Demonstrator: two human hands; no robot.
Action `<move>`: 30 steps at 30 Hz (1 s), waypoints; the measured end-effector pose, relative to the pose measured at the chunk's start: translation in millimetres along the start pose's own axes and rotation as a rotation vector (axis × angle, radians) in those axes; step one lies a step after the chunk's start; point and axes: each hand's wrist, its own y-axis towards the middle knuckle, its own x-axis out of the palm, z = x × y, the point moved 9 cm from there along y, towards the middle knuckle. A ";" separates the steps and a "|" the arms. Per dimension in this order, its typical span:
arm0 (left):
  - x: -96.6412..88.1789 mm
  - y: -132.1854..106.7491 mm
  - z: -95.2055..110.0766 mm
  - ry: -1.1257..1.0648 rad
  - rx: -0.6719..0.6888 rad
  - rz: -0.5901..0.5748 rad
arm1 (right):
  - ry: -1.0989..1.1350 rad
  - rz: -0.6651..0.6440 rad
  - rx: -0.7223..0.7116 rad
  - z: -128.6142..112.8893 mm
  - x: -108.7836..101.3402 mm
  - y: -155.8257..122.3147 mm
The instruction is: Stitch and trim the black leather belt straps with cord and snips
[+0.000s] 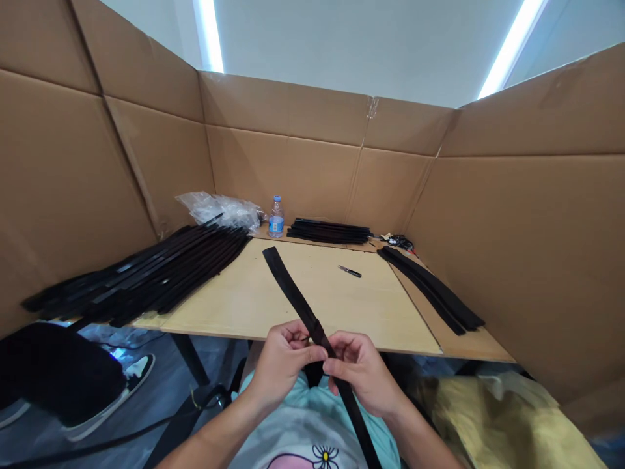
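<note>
A long black strap (pixel 291 287) runs from the middle of the wooden table (pixel 254 296) down over its front edge into my lap. My left hand (pixel 283 361) and my right hand (pixel 362 372) both pinch it near the table's edge. The fingertips of both meet at a small band or loop around the strap. Its lower end passes under my right hand and leaves the picture at the bottom.
A big pile of black straps (pixel 146 277) covers the table's left side. Smaller stacks lie at the back (pixel 329 231) and along the right (pixel 430 286). A water bottle (pixel 276 218), a clear plastic bag (pixel 219 208) and a small tool (pixel 350 271) are there too. Cardboard walls (pixel 527 247) enclose the table.
</note>
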 end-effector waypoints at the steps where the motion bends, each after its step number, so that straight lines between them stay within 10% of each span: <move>1: 3.3 -0.4 1.2 -0.022 0.000 -0.029 | -0.001 -0.002 0.005 -0.7 0.6 -0.8; 12: 12.1 -6.8 -7.3 -0.064 -0.036 -0.112 | -0.022 0.004 -0.021 -9.0 4.9 -5.7; 23: 12.3 -11.1 -1.4 0.005 0.000 -0.017 | -0.086 0.197 0.093 2.9 -7.1 -10.1; 30: -1.7 -9.2 -0.2 -0.007 0.022 0.113 | -0.003 0.091 -0.046 -9.2 2.0 -6.4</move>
